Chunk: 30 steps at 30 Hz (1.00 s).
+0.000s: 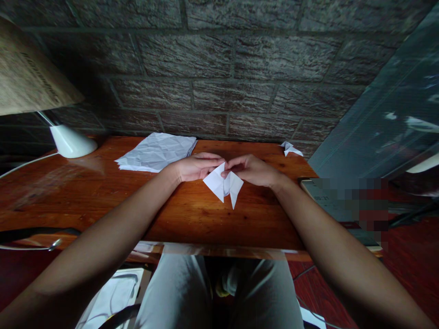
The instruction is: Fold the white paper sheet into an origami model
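My left hand [196, 166] and my right hand [253, 170] meet over the middle of a wooden desk [103, 192]. Both pinch the top of a folded white paper piece [223, 184], which hangs down toward me in two pointed flaps. The fingers of each hand are closed on the paper's upper edge. The paper's lower points rest on or just above the desk top.
A stack of creased white sheets [157, 151] lies behind my left hand. A small crumpled paper scrap [291, 148] sits at the back right corner. A white lamp base [72, 141] stands at the back left before a brick wall. My knees show below the desk's front edge.
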Each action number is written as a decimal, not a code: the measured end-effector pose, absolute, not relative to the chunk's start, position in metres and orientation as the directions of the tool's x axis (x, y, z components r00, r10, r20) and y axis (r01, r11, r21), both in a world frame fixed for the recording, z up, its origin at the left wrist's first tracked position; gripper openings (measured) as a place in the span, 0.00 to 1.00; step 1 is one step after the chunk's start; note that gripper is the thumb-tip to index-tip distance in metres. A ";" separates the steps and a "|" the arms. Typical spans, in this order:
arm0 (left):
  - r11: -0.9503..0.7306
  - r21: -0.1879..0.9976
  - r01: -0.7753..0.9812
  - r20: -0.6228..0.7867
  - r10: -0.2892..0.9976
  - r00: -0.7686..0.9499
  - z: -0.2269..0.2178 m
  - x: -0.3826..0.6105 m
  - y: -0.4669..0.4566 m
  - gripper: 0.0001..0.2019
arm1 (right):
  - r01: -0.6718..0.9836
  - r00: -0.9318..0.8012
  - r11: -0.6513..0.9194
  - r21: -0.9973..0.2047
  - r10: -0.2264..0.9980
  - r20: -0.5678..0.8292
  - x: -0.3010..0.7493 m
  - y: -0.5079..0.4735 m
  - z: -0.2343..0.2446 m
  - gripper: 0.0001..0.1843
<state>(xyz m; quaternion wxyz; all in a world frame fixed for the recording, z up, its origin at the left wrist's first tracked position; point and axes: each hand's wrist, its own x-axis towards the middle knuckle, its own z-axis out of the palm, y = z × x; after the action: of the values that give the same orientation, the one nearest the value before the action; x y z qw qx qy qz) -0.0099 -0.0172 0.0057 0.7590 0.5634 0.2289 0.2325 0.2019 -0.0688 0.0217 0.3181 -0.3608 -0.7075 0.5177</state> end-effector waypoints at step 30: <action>0.191 0.978 -0.089 -0.061 0.659 0.750 0.007 -0.006 -0.017 0.18 | 0.233 -0.438 0.161 -0.959 0.898 0.044 0.200 -0.065 0.014 0.19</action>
<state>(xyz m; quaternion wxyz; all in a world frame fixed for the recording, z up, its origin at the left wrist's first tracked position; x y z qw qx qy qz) -0.0064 -0.0172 0.0069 0.7318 0.5825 0.2447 0.2553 0.2001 -0.0646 0.0143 0.3329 -0.4127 -0.6854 0.4991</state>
